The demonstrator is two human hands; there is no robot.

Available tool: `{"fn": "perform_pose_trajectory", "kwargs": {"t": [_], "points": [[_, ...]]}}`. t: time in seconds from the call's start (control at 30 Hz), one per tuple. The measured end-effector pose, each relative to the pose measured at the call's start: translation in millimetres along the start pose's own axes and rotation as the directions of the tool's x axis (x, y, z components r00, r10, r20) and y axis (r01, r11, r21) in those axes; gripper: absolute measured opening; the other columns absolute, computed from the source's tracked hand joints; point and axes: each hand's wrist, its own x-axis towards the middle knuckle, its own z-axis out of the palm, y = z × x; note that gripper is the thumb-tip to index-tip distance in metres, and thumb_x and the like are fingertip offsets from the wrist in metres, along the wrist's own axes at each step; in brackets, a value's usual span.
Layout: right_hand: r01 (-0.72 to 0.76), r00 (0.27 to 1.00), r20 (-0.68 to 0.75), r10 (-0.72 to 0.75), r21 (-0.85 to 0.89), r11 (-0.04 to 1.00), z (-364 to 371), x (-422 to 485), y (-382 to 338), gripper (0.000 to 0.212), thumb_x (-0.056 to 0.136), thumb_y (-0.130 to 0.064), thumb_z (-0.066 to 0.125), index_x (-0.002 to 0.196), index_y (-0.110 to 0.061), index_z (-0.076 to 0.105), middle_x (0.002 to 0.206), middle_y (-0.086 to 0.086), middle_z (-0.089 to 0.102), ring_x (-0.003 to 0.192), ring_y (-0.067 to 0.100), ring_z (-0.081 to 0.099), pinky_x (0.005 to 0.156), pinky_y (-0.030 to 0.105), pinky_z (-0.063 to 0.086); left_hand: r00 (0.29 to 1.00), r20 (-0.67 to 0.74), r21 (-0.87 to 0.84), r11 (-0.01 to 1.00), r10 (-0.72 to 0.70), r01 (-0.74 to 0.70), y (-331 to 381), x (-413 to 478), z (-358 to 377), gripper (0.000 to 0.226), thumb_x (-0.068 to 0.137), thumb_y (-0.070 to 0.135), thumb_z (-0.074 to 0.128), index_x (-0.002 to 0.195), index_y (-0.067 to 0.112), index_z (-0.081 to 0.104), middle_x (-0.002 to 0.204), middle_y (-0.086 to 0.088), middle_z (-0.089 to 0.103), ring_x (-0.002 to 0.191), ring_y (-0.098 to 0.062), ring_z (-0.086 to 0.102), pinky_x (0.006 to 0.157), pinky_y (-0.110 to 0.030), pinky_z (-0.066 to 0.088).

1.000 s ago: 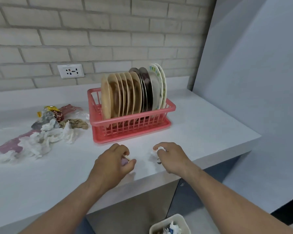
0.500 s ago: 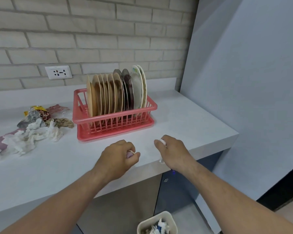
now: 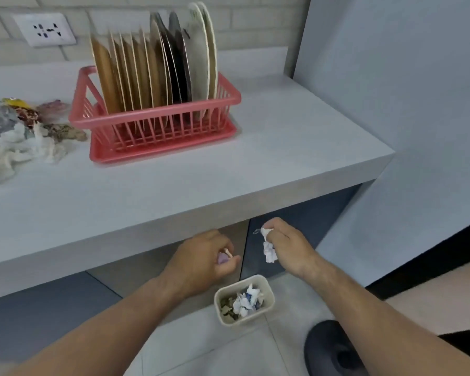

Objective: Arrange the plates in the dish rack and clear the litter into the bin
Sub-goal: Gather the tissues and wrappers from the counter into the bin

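Note:
Several plates (image 3: 158, 63) stand upright in the red dish rack (image 3: 158, 123) on the grey counter (image 3: 282, 147). A small beige bin (image 3: 266, 287) with paper scraps inside sits on the floor below the counter edge. My left hand (image 3: 201, 264) is curled round a small purple and cream bit of litter (image 3: 224, 257), just above and left of the bin. My right hand (image 3: 288, 245) pinches a crumpled white paper (image 3: 267, 246) that hangs above the bin. A heap of white tissue and wrappers (image 3: 22, 137) lies on the counter left of the rack.
A wall socket (image 3: 45, 29) sits on the brick wall behind the rack. A grey panel (image 3: 404, 90) closes off the counter's right end. Dark cabinet fronts run under the counter. A dark rounded object (image 3: 331, 348) lies on the tiled floor right of the bin.
Both hands, each holding its litter, have dropped from the counter top to below its front edge, over the bin. The view has tilted down and closer.

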Motion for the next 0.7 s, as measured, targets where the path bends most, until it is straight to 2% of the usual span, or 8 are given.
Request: {"fn": "perform_pose_trajectory", "kwargs": {"t": [0.1, 0.2, 0.27, 0.33, 0.4, 0.47, 0.57, 0.7], "points": [[-0.042, 0.997, 0.056, 0.044, -0.030, 0.999, 6.0, 13.6, 57.6, 0.018, 0.100, -0.021, 0.041, 0.109, -0.027, 0.055, 0.095, -0.011, 0.058, 0.082, 0.009, 0.055, 0.060, 0.021, 0.041, 0.995, 0.067, 0.058, 0.996, -0.071, 0.067, -12.0, -4.4, 57.5, 0.047, 0.075, 0.070, 0.040, 0.090, 0.031, 0.063, 0.088, 0.015, 0.055, 0.079, -0.006, 0.053, 0.071, -0.031, 0.050], [-0.049, 0.998, 0.023, 0.050, -0.039, 0.998, 17.0, 31.0, 113.6, 0.011, 0.100, -0.027, 0.046, 0.108, -0.031, 0.052, 0.097, -0.006, 0.062, 0.081, 0.008, 0.057, 0.059, 0.019, 0.045, 0.982, 0.124, 0.056, 0.989, -0.144, 0.138, -32.9, -6.3, 124.8, 0.038, 0.082, 0.062, 0.051, 0.094, 0.027, 0.063, 0.090, 0.014, 0.053, 0.082, -0.007, 0.051, 0.074, -0.031, 0.048], [-0.038, 0.999, -0.009, 0.038, -0.080, 0.996, 28.0, 44.8, 152.8, 0.008, 0.100, -0.030, 0.047, 0.107, -0.031, 0.050, 0.093, -0.005, 0.062, 0.076, 0.005, 0.056, 0.059, 0.011, 0.043, 0.971, 0.124, 0.010, 0.979, -0.203, 0.203, -50.5, -8.7, 171.6, 0.034, 0.081, 0.058, 0.057, 0.093, 0.026, 0.065, 0.087, 0.015, 0.051, 0.080, -0.007, 0.051, 0.073, -0.028, 0.046], [-0.056, 0.998, -0.016, 0.055, -0.090, 0.994, 43.1, 58.6, 193.9, 0.013, 0.100, -0.032, 0.046, 0.111, -0.028, 0.051, 0.089, -0.009, 0.060, 0.075, 0.004, 0.055, 0.060, 0.009, 0.042, 0.953, 0.141, -0.009, 0.962, -0.270, 0.274, -73.4, -10.4, 222.4, 0.032, 0.079, 0.057, 0.061, 0.090, 0.028, 0.066, 0.085, 0.014, 0.052, 0.077, -0.008, 0.053, 0.072, -0.028, 0.047], [-0.084, 0.996, -0.013, 0.083, -0.090, 0.992, 62.0, 76.2, 244.0, 0.025, 0.099, -0.036, 0.047, 0.119, -0.024, 0.054, 0.091, -0.011, 0.059, 0.080, 0.008, 0.057, 0.074, 0.022, 0.051, 0.923, 0.184, -0.016, 0.938, -0.338, 0.347, -102.5, -11.4, 279.7, 0.035, 0.074, 0.061, 0.058, 0.089, 0.030, 0.066, 0.086, 0.015, 0.055, 0.077, -0.008, 0.056, 0.074, -0.028, 0.049], [-0.125, 0.992, -0.016, 0.125, -0.074, 0.989, 81.5, 93.5, 293.3, 0.025, 0.098, -0.039, 0.048, 0.117, -0.025, 0.056, 0.092, -0.012, 0.058, 0.083, 0.012, 0.059, 0.080, 0.039, 0.056, 0.890, 0.231, -0.025, 0.912, -0.393, 0.409, -134.3, -12.8, 334.6, 0.038, 0.072, 0.063, 0.054, 0.089, 0.031, 0.066, 0.088, 0.016, 0.058, 0.078, -0.007, 0.058, 0.075, -0.028, 0.050], [-0.162, 0.987, -0.013, 0.161, -0.082, 0.983, 107.9, 113.7, 358.5, 0.024, 0.098, -0.045, 0.046, 0.111, -0.028, 0.056, 0.090, -0.008, 0.061, 0.078, 0.018, 0.065, 0.071, 0.047, 0.058, 0.860, 0.292, 0.010, 0.901, -0.418, 0.435, -177.1, -11.8, 409.2, 0.028, 0.079, 0.056, 0.060, 0.087, 0.029, 0.065, 0.090, 0.013, 0.060, 0.079, -0.009, 0.059, 0.073, -0.026, 0.048], [-0.224, 0.974, -0.001, 0.226, -0.159, 0.962, 136.1, 139.5, 422.0, 0.030, 0.098, -0.052, 0.036, 0.108, -0.028, 0.052, 0.094, 0.000, 0.061, 0.067, 0.028, 0.069, 0.060, 0.048, 0.059, 0.815, 0.335, 0.026, 0.869, -0.473, 0.494, -226.1, 0.5, 489.4, 0.023, 0.083, 0.048, 0.061, 0.084, 0.026, 0.063, 0.085, 0.005, 0.058, 0.078, -0.014, 0.057, 0.070, -0.026, 0.044]]}}
